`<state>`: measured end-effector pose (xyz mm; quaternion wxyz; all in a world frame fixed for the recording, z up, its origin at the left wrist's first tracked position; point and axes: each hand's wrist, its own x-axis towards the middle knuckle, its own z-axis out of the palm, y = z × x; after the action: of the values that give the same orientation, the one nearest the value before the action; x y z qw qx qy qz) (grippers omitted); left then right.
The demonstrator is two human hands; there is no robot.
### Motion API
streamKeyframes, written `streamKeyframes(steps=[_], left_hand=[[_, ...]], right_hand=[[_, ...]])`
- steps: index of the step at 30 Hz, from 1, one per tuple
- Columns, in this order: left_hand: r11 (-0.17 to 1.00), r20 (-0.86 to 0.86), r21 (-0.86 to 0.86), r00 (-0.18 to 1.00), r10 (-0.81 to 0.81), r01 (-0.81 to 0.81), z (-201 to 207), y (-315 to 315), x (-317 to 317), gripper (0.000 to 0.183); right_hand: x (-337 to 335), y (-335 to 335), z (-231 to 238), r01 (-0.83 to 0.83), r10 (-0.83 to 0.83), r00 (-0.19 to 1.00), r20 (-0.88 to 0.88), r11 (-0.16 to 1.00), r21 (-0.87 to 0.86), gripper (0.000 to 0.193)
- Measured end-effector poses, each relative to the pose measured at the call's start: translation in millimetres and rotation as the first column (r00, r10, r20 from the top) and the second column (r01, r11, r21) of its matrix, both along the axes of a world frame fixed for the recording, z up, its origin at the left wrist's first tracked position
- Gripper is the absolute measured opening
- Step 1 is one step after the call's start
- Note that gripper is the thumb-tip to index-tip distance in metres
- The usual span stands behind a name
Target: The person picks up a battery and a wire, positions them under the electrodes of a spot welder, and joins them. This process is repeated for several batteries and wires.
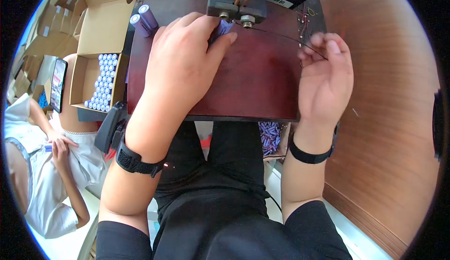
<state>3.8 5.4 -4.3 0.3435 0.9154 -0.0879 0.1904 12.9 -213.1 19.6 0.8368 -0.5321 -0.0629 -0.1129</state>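
Observation:
At the far side of the dark red board (253,82), my left hand (183,49) grips a purple cylindrical battery cell (224,27). The cell's top end is right under the two metal tips of a black welding head (236,2). A thin dark wire (276,34) runs from near that cell to my right hand (328,75), whose bent fingers pinch it above the board's right edge. Two more purple cells (144,20) stand upright just left of my left hand.
An open cardboard box (84,79) of upright purple cells sits left of the board. Beyond it are a phone (58,84) and a seated person (56,166). Small purple cylinders (270,138) fill a container below the board. Loose wires (307,21) lie at the back right, near a wooden surface (384,96).

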Motion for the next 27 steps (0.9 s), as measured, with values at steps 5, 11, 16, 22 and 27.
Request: streamKeyframes(steps=[5, 11, 16, 22, 27], left_hand=[[0.992, -0.185, -0.129, 0.982, -0.033, 0.009, 15, 0, -19, 0.027], [0.802, -0.393, -0.597, 0.868, -0.305, 0.011, 29, 5, -45, 0.041], [0.792, -0.265, -0.6, 0.905, -0.332, 0.114, 30, 13, -48, 0.04], [0.958, -0.177, -0.236, 0.962, -0.209, 0.164, 28, 18, -33, 0.03], [0.952, -0.115, -0.285, 0.982, -0.152, 0.114, 20, 16, -30, 0.029]], right_hand=[[-13, -12, 5, 0.106, -0.132, 0.99, -0.046, 0.921, -0.374, 0.028], [-21, 2, -4, 0.187, -0.128, 0.98, 0.151, 0.847, -0.498, 0.021], [-22, 5, -1, 0.134, -0.045, 0.986, 0.162, 0.795, -0.592, 0.01], [-23, 4, -16, 0.209, -0.108, 0.975, 0.193, 0.731, -0.65, 0.011], [-24, 5, -13, 0.222, -0.126, 0.973, 0.194, 0.752, -0.621, 0.01]])
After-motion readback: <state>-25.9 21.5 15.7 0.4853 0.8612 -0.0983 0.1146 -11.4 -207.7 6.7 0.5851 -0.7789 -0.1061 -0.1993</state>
